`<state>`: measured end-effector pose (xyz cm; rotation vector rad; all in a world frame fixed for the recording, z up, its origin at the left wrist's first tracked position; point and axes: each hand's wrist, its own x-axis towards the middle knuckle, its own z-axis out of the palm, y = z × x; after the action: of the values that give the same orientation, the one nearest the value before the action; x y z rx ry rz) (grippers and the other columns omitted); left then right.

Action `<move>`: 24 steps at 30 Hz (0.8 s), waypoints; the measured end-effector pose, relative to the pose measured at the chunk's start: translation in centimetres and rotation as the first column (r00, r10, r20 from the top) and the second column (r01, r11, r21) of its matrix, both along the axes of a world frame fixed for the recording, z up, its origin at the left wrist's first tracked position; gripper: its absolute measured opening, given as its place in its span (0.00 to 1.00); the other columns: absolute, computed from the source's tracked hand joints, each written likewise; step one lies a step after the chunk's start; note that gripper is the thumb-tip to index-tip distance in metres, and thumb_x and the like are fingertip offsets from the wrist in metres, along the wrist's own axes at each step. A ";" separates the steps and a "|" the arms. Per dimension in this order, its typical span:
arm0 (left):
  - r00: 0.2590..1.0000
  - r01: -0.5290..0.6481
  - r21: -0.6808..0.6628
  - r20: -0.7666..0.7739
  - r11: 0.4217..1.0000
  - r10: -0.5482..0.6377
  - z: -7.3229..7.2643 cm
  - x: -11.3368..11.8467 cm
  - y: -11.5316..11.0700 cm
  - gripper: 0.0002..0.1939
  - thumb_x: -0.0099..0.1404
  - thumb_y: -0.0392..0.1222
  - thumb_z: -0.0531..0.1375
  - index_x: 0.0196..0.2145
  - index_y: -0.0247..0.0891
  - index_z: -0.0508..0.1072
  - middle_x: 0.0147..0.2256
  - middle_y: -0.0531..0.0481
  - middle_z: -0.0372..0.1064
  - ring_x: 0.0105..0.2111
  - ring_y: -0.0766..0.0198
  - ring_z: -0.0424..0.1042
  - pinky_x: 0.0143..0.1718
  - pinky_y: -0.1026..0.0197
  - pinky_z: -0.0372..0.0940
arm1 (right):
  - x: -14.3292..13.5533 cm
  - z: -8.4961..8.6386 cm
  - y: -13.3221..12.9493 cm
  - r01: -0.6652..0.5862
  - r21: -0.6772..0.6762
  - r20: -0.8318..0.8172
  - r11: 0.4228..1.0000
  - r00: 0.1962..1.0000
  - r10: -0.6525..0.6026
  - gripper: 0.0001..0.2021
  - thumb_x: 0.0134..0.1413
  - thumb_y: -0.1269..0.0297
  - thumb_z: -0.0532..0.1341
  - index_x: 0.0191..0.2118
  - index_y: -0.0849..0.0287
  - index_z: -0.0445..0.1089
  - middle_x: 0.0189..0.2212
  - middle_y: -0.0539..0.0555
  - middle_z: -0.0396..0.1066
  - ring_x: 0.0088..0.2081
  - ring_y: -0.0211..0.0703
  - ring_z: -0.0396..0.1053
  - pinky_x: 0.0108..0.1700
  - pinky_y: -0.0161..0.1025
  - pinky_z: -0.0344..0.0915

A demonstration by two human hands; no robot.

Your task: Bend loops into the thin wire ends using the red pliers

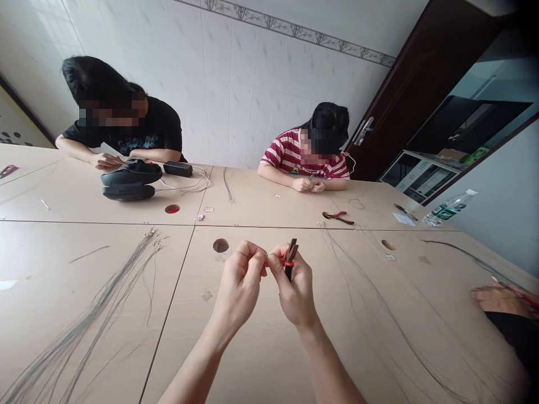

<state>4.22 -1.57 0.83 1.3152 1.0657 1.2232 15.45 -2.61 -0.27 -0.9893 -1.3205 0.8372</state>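
Note:
My left hand (242, 278) and my right hand (297, 289) meet above the table, thumbs and forefingers nearly touching. The left one is closed in a pinch; what lies between its fingertips is too small to make out. Pliers (289, 264) with red and black handles sit in my right hand, jaws pointing up past the fingers, while its thumb and forefinger also pinch close to the left fingertips. To the left lies a bundle of thin grey wires (113, 286) with small metal ends. Fainter long wires (379, 297) stretch across the table on the right.
Across the table (236, 348) two people sit working with their hands. A black device (128, 182), a second pair of pliers (343, 219) and a water bottle (450, 207) rest on it. Another person's hand (501, 300) is at the right edge. Round holes (220, 245) pierce the tabletop.

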 end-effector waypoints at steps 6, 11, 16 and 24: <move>1.000 -0.008 -0.059 0.009 0.998 0.008 -0.4 -0.1 0.8 0.12 0.67 0.42 0.52 0.26 0.39 0.62 0.24 0.56 0.61 0.25 0.68 0.60 0.30 0.62 0.57 | -0.2 -0.6 0.7 -0.027 -0.082 -0.059 0.996 0.998 0.022 0.12 0.64 0.59 0.57 0.29 0.57 0.63 0.24 0.47 0.63 0.28 0.36 0.62 0.34 0.35 0.60; 0.997 -0.017 -0.128 0.066 0.992 0.026 -1.2 -0.6 1.7 0.10 0.64 0.40 0.53 0.24 0.38 0.64 0.24 0.56 0.61 0.25 0.68 0.59 0.28 0.63 0.57 | 0.1 -1.9 1.1 0.000 -0.163 0.001 0.987 1.000 0.000 0.07 0.61 0.59 0.59 0.35 0.57 0.67 0.30 0.50 0.67 0.34 0.40 0.66 0.39 0.38 0.63; 0.996 -0.080 -0.168 0.024 0.982 0.085 -2.0 -1.3 2.5 0.09 0.62 0.39 0.53 0.24 0.39 0.64 0.24 0.56 0.63 0.24 0.68 0.58 0.27 0.63 0.55 | 0.9 -3.5 1.1 0.196 -0.173 0.312 0.965 0.940 -0.135 0.05 0.58 0.63 0.57 0.39 0.56 0.66 0.37 0.54 0.69 0.39 0.46 0.66 0.45 0.45 0.64; 0.989 -0.147 -0.155 -0.043 0.977 0.142 -2.2 -1.5 3.2 0.08 0.61 0.39 0.53 0.24 0.39 0.64 0.23 0.56 0.63 0.24 0.68 0.58 0.27 0.63 0.56 | 0.6 -4.5 1.1 0.247 -0.142 0.573 0.959 0.810 -0.124 0.04 0.52 0.70 0.53 0.34 0.55 0.62 0.33 0.53 0.67 0.39 0.49 0.64 0.43 0.48 0.63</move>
<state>2.76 1.65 -1.36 1.1551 1.2730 1.2013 16.04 -1.56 -4.75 -1.5952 -1.6113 0.5533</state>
